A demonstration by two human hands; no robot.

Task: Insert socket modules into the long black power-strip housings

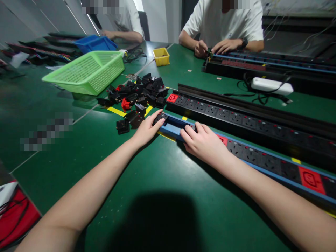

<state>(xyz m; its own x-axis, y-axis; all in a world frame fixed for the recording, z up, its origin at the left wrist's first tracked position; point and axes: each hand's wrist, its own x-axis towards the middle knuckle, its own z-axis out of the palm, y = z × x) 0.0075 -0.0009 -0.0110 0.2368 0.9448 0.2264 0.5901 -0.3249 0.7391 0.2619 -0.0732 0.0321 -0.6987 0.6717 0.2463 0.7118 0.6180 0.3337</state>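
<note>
A green table (223,217) spreads under everything, and across it runs a long blue power strip (267,162), slanting from just in front of the hands off toward the right edge, its far-left end lying beneath both of them. A black power strip (236,117) lies behind it, roughly alongside. Beyond and to the left stands a green basket (105,77), and between that and the strips sits a loose pile of mostly black sockets (141,92), near the left hand (148,129). That hand rests at the strip's end, thumb and forefinger spread apart on a black socket (160,118). The right hand (206,141) lies farther along the same strip with its fingers curled over it; whether they pinch anything cannot be told. Between the two hands an open slot (174,126) shows in the blue frame
</note>
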